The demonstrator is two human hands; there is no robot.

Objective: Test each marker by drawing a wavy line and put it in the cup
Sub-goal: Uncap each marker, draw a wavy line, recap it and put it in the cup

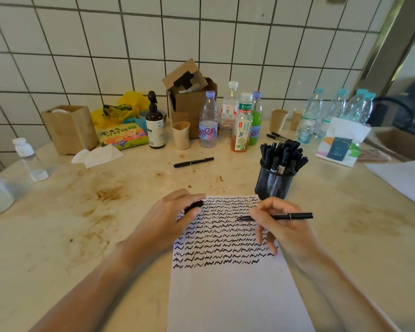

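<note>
Head view: marker (277,217) horizontal, tip leftward.

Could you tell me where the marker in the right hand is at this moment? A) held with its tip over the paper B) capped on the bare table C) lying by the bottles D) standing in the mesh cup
A: the right hand grips the marker with its tip over the wavy lines on the paper, beside the mesh cup.

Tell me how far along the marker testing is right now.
Mostly done, it looks: the paper carries many rows of wavy lines and the mesh cup is packed with markers. In hand: the right hand holds a marker over the rows, while the left hand grips what seems to be its cap. Left: one loose marker on the table, perhaps more pens behind the cup.
</note>
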